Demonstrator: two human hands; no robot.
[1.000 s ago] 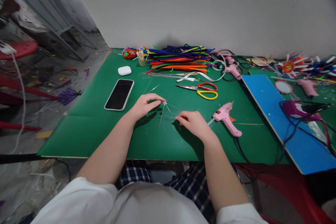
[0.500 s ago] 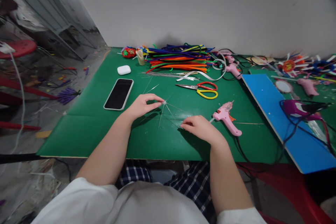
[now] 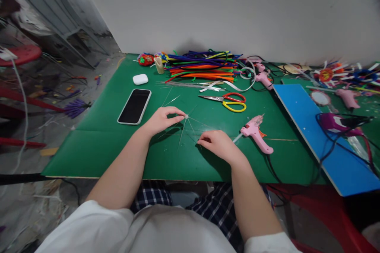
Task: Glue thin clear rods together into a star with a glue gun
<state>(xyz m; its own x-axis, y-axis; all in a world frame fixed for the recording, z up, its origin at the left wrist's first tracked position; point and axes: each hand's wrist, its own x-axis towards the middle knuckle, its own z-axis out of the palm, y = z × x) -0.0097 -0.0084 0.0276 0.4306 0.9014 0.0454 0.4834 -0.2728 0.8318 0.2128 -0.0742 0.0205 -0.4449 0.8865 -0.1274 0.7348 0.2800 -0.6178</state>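
Observation:
My left hand [image 3: 166, 120] pinches the centre of a star-shaped frame of thin wires [image 3: 187, 117], whose spokes spread out just above the green table. To the right and nearer me, my right hand [image 3: 216, 144] has its thumb and fingertips pressed together around the outer end of one spoke. The wires are very fine, and parts of them blend into the table. Beyond the frame lie red-and-yellow-handled scissors [image 3: 227, 100]. A pink glue gun [image 3: 255, 132] rests on its side, right of my right hand.
A phone [image 3: 134, 106] and a white case [image 3: 140, 79] lie at the left. Behind are loose wires [image 3: 190, 85] and a pile of coloured pipe cleaners [image 3: 204, 67]. A blue board [image 3: 323, 138] with a purple tool [image 3: 338, 123] and cables covers the right side.
My right hand has moved a little to the left, with its fingertips still closed. My left hand holds the wire centre almost in the same place.

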